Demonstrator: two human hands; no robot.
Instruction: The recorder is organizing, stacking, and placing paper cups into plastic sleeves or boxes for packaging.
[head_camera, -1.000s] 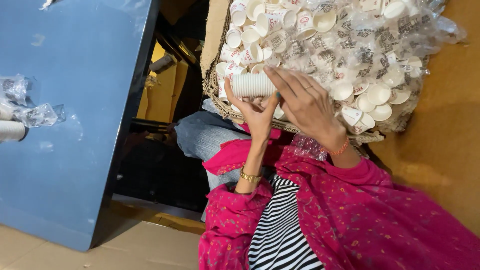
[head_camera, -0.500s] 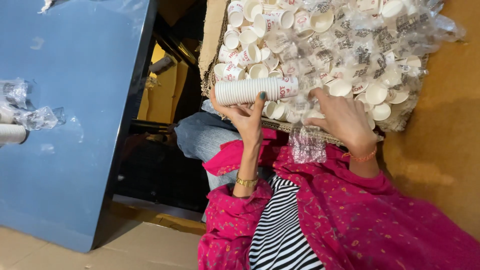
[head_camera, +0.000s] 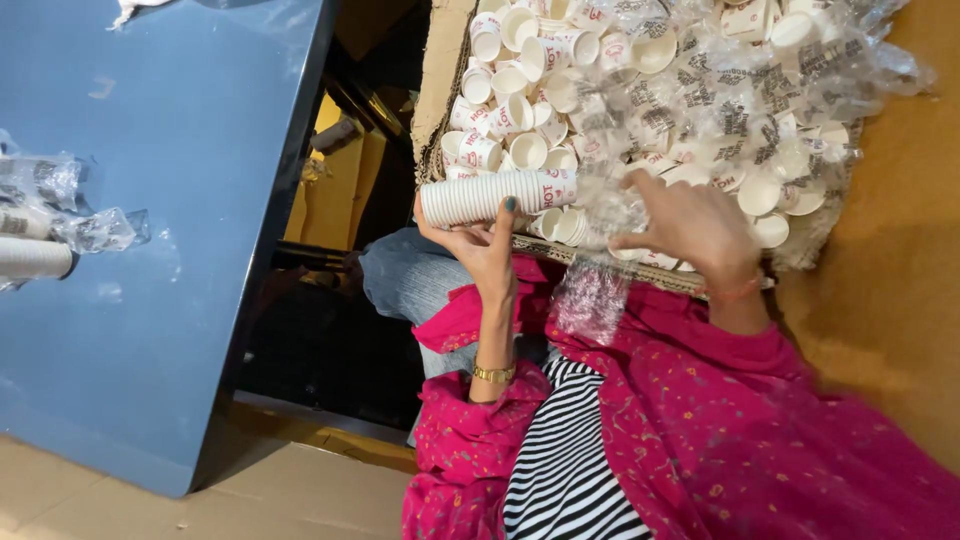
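My left hand grips a long stack of nested white paper cups that lies sideways at the near edge of a cardboard box. The thumb rests on top of the stack. My right hand is to the right, palm down over the loose white cups and crinkled clear plastic wrap in the box. Its fingertips curl into the plastic and are hidden. A piece of the wrap hangs over the box edge onto my pink scarf.
A blue table top fills the left side, with plastic-wrapped cup stacks at its far left edge. Between table and box is a dark gap with yellow frames. Brown cardboard lies on the right.
My right hand left the stack and moved right into the box's cups and plastic. The stack in my left hand shifted left and lower, and looks longer.
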